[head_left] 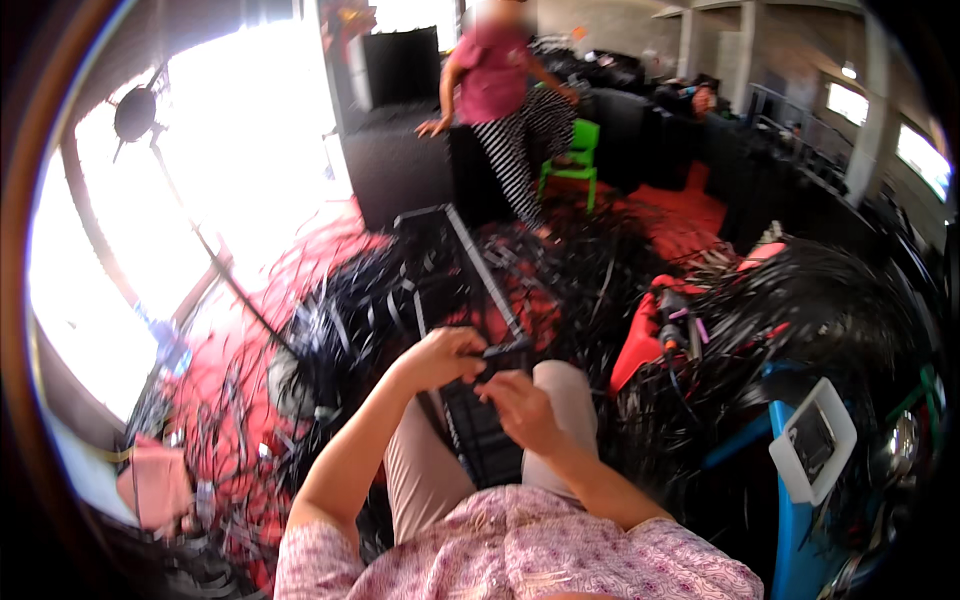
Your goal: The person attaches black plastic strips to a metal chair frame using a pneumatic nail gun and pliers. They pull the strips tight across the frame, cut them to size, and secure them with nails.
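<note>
A long black grid-like frame [470, 270] runs from between my knees out across the floor. My left hand [440, 357] grips its near edge with bent fingers. My right hand [520, 405] sits just below and to the right, fingers pinched on a small dark piece at the frame's near end; what that piece is I cannot make out. Both hands are over my lap, close together. The lower part of the frame [480, 440] lies between my legs.
Heaps of black strips [340, 320] cover the red floor on both sides, a large one at the right [800, 300]. A blue stool with a white holder [815, 440] stands at the right. A person [500, 90] stands beyond, near a green chair [575, 155].
</note>
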The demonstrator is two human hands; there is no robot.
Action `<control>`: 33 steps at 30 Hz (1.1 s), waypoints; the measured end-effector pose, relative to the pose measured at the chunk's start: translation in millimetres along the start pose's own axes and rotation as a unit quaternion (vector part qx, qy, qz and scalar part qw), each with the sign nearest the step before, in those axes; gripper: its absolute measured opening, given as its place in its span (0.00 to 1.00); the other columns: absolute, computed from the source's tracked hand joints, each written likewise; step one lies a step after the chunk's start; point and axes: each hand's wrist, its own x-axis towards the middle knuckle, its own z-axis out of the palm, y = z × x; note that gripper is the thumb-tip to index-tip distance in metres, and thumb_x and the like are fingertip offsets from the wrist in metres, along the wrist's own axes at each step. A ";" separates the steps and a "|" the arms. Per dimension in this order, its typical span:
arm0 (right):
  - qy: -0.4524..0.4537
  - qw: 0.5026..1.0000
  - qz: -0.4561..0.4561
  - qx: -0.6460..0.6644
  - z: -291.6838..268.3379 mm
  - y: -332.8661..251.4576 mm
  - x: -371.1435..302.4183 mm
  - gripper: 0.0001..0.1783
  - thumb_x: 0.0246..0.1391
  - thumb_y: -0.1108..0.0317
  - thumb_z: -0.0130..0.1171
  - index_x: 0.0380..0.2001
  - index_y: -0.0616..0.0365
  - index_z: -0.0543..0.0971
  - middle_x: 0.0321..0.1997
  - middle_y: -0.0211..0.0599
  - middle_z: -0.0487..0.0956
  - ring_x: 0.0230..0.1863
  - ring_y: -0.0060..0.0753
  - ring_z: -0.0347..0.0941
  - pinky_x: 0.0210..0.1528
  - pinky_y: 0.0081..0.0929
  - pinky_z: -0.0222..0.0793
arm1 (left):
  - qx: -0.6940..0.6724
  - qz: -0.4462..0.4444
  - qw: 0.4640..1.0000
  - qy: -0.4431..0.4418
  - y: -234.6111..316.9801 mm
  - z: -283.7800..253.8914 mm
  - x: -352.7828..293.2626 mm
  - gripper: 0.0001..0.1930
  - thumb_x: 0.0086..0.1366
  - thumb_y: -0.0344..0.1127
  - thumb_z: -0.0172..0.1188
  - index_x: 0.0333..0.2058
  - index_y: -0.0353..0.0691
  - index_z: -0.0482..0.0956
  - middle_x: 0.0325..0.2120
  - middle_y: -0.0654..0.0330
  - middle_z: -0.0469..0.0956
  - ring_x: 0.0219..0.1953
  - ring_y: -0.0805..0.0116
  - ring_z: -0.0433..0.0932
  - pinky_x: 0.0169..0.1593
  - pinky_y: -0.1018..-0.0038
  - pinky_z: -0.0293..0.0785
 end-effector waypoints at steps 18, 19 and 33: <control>0.013 0.995 0.012 0.093 10.6 -3.9 3.4 0.10 0.51 0.79 0.62 0.38 0.61 0.79 0.45 0.41 0.81 0.45 0.43 0.80 0.45 0.33 0.78 | 0.083 -0.044 0.995 0.015 14.7 -1.5 -11.1 0.18 0.59 0.34 0.65 0.46 0.31 0.79 0.37 0.49 0.84 0.39 0.62 0.84 0.45 0.70 0.78; 0.013 0.995 0.008 0.096 10.8 -4.5 2.8 0.10 0.52 0.79 0.62 0.39 0.60 0.79 0.45 0.40 0.82 0.45 0.43 0.80 0.44 0.33 0.78 | 0.089 -0.044 0.995 0.016 14.8 -0.4 -11.5 0.18 0.59 0.35 0.66 0.47 0.31 0.79 0.38 0.49 0.84 0.41 0.61 0.84 0.46 0.69 0.78; 0.019 0.997 -0.034 0.059 4.3 -3.0 2.4 0.15 0.48 0.78 0.64 0.41 0.58 0.81 0.43 0.36 0.82 0.40 0.42 0.79 0.41 0.34 0.76 | 0.012 -0.023 0.999 0.020 -0.5 3.7 -7.3 0.16 0.56 0.27 0.66 0.44 0.28 0.79 0.33 0.54 0.83 0.34 0.71 0.82 0.39 0.75 0.79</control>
